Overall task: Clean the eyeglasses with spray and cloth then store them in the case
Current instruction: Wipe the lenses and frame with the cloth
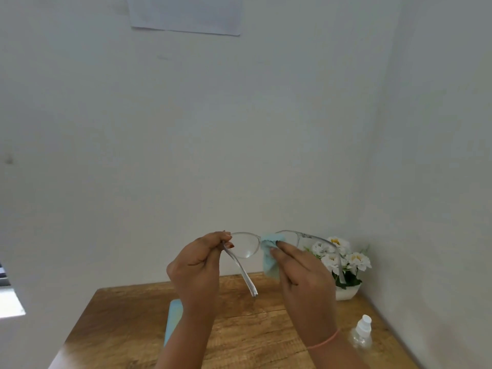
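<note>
We see the left hand (pixel 198 265) pinching the clear-framed eyeglasses (pixel 246 246) at the hinge (temples unfolded), while the right hand (pixel 300 272) pinches a light-blue cloth (pixel 269 258) on the lens.

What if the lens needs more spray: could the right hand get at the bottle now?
Likely yes: the bottle stands uncovered close by, but the right hand must first drop the cloth.

Wooden worktop (pixel 127 328) set in a corner of pale walls (pixel 186 129). White flowers (pixel 348 258) in a white pot (pixel 346 293) stand at its far right. Paper sheet (pixel 186 14) on the wall above.
</note>
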